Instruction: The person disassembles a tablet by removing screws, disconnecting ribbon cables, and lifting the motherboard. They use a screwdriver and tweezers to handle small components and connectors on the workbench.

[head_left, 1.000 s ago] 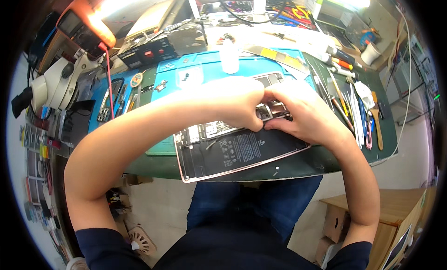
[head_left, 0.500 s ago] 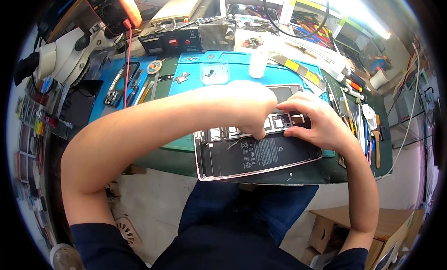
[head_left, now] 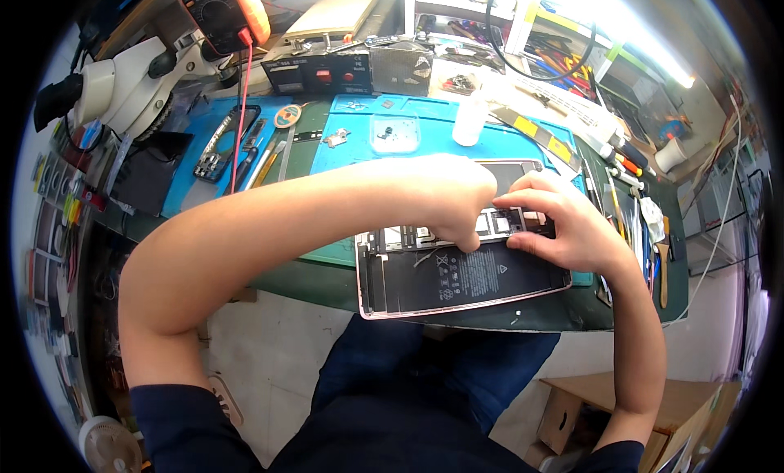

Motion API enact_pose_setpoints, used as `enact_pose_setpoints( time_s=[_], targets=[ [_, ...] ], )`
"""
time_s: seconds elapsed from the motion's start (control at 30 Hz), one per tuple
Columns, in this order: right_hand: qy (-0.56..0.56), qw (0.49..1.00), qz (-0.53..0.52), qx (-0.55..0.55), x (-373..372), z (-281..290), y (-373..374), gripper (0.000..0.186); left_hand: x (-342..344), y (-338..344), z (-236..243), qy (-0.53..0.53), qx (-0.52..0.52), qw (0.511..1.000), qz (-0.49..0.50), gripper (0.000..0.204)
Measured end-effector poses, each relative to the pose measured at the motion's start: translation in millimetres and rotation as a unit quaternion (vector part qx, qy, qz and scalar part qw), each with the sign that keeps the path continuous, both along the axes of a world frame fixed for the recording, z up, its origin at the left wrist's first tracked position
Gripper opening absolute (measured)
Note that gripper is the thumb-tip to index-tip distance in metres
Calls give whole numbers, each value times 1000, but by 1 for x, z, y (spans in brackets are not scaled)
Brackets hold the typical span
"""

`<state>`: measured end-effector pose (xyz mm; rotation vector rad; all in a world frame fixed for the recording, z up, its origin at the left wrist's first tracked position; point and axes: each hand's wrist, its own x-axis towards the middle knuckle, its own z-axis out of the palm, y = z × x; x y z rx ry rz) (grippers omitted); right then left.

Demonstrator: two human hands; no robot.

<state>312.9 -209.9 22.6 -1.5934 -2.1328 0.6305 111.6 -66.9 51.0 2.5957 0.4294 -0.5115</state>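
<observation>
An opened tablet (head_left: 408, 287) with a pink rim lies at the bench's front edge, its black battery panels exposed. Along its middle runs a narrow circuit board (head_left: 505, 223) with silvery shields. My left hand (head_left: 459, 197) reaches across from the left, fingers curled over the board and thumb at its near edge; its fingertips are largely hidden. At the board's right end, my right hand (head_left: 565, 220) grips it between thumb and forefinger. A thin loose cable (head_left: 429, 257) sticks out over the battery near my left thumb.
Behind the tablet, a blue mat (head_left: 347, 151) bears a clear small tray (head_left: 394, 133) and a white bottle (head_left: 469, 124). A microscope (head_left: 122, 89) stands left, near a multimeter (head_left: 216, 16) with a red lead. Pens, a brush (head_left: 664, 265) and other tools crowd the right.
The whole view has shifted slightly, so the bench appears farther right and lower. Both hands keep nearly the same hold on the board.
</observation>
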Motion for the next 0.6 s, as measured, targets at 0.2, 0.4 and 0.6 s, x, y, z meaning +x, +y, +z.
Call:
enact_pose_setpoints(
  time_s=[0.2,0.4,0.6],
  targets=[
    [-10,1000,1,-6,-4,-1,4,47,-1,0,3,21,-14,1000,7,49],
    [-21,1000,8,-10,-2,0,7,39,-14,-1,8,20,29,999,-10,45],
    [-36,999,29,-14,-2,6,11,41,-15,-1,7,18,35,999,-20,43]
  ],
)
